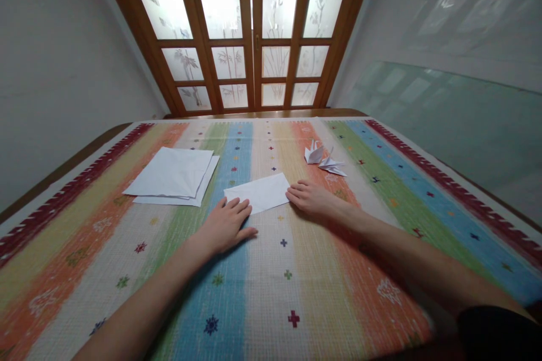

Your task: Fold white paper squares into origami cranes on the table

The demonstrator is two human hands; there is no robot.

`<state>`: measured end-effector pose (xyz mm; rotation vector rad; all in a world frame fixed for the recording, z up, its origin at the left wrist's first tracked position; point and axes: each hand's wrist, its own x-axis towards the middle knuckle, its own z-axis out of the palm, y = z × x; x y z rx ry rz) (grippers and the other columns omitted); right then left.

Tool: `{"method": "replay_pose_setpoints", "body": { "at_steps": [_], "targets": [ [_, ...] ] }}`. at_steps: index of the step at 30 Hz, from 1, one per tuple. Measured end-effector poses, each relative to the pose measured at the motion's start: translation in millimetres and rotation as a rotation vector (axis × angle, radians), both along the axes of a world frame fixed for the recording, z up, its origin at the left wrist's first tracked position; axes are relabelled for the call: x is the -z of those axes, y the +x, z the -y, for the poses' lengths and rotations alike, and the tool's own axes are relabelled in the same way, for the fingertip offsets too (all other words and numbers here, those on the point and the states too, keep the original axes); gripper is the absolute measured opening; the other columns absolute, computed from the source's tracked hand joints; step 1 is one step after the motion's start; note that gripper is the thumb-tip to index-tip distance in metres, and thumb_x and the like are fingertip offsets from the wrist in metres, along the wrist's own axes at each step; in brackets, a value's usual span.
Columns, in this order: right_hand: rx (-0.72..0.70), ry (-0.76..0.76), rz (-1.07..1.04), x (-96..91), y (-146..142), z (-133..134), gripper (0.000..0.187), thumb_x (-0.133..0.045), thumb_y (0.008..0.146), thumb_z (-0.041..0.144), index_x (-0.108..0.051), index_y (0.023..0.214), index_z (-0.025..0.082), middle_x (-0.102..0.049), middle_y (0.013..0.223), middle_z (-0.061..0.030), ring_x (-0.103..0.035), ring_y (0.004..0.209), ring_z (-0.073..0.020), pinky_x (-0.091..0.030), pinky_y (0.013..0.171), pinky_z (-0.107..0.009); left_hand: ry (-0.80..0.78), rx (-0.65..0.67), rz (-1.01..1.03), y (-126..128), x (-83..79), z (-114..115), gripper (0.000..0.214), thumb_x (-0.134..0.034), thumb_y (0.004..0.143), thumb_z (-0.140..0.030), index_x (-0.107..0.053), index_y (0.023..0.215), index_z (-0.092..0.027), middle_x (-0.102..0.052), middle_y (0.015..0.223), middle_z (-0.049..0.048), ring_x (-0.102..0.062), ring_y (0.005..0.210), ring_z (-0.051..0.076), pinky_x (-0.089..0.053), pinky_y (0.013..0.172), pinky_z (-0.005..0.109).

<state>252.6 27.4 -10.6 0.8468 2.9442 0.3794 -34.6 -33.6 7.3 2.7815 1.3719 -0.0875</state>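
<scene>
A folded white sheet of paper [263, 192], now a long rectangle, lies slightly slanted on the striped tablecloth in the middle of the head view. My left hand [231, 224] rests on its near left corner, palm down, fingers stretched out and thumb apart. At the paper's right end is my right hand [311, 197], laid flat with its fingertips touching the edge. Neither hand grips the paper. Beyond my right hand sit two folded white paper cranes [314, 153], close beside each other.
A stack of white paper sheets [171, 174] lies to the left, its sheets not quite aligned. The striped tablecloth [271, 293] covers the table. Behind the table's far edge stand wooden doors [255, 67] with frosted panes; a glass panel [444, 118] is at the right wall.
</scene>
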Motion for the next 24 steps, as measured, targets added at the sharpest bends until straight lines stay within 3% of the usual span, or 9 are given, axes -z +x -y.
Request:
{"method": "replay_pose_setpoints", "body": {
  "at_steps": [2, 5, 8, 11, 15, 21, 24],
  "targets": [
    [0.009, 0.040, 0.083, -1.3, -4, 0, 0.025, -0.043, 0.094, 0.010, -0.066, 0.101, 0.008, -0.071, 0.094, -0.0151, -0.064, 0.086, -0.0236, -0.041, 0.075, -0.036, 0.052, -0.006, -0.009, 13, -6.3, -1, 0.046, -0.046, 0.093, -0.052, -0.065, 0.110, -0.014, -0.066, 0.121, 0.0142, -0.058, 0.114, 0.031, -0.038, 0.098, 0.046],
    [0.027, 0.106, 0.065, -1.2, -9, 5, 0.021, -0.046, 0.093, 0.011, -0.067, 0.090, 0.011, -0.071, 0.084, -0.0121, -0.062, 0.078, -0.0212, -0.037, 0.072, -0.034, 0.128, -0.013, -0.019, 31, -9.0, -3, 0.036, -0.048, 0.094, -0.045, -0.066, 0.093, -0.014, -0.070, 0.098, 0.0117, -0.063, 0.094, 0.027, -0.042, 0.083, 0.040],
    [0.024, 0.188, -0.087, 1.1, -15, 19, 0.022, -0.047, 0.093, 0.013, -0.065, 0.081, 0.014, -0.068, 0.074, -0.0086, -0.059, 0.071, -0.0195, -0.035, 0.070, -0.033, 0.227, 0.042, 0.019, 42, -2.2, -6, 0.025, -0.053, 0.093, -0.037, -0.063, 0.099, -0.015, -0.069, 0.095, 0.0095, -0.062, 0.087, 0.024, -0.041, 0.074, 0.036],
    [-0.056, 0.236, -0.264, 6.0, -22, 39, 0.024, -0.045, 0.095, 0.015, -0.064, 0.080, 0.016, -0.066, 0.069, -0.0051, -0.056, 0.068, -0.0175, -0.034, 0.069, -0.032, 0.296, 0.181, 0.002, 41, 8.8, -7, 0.013, -0.051, 0.093, -0.021, -0.062, 0.091, -0.014, -0.068, 0.087, 0.0083, -0.060, 0.081, 0.021, -0.039, 0.070, 0.034],
    [-0.126, 0.184, -0.483, 16.5, -23, 51, 0.019, -0.046, 0.095, 0.017, -0.065, 0.095, 0.016, -0.066, 0.073, -0.0039, -0.056, 0.070, -0.0171, -0.036, 0.070, -0.031, 0.332, 0.305, 0.015, 30, 19.4, -8, 0.015, -0.049, 0.092, -0.014, -0.061, 0.083, -0.015, -0.066, 0.082, 0.0065, -0.058, 0.075, 0.020, -0.038, 0.065, 0.033],
    [-0.055, 0.062, -0.637, 23.2, -19, 44, 0.019, -0.047, 0.094, 0.015, -0.064, 0.085, 0.018, -0.068, 0.077, -0.0054, -0.059, 0.071, -0.0168, -0.039, 0.069, -0.030, 0.317, 0.239, 0.210, 24, 22.6, -11, 0.018, -0.057, 0.091, -0.032, -0.062, 0.097, -0.016, -0.069, 0.096, 0.0076, -0.059, 0.087, 0.022, -0.042, 0.074, 0.034],
    [0.002, -0.016, -0.692, 21.4, -22, 46, 0.015, -0.050, 0.093, 0.018, -0.064, 0.087, 0.017, -0.069, 0.078, -0.0067, -0.060, 0.073, -0.0181, -0.042, 0.069, -0.030, 0.286, 0.211, 0.236, 27, 24.6, -16, 0.016, -0.055, 0.093, -0.029, -0.065, 0.093, -0.017, -0.070, 0.091, 0.0063, -0.060, 0.084, 0.021, -0.043, 0.074, 0.034]
  ]
}}
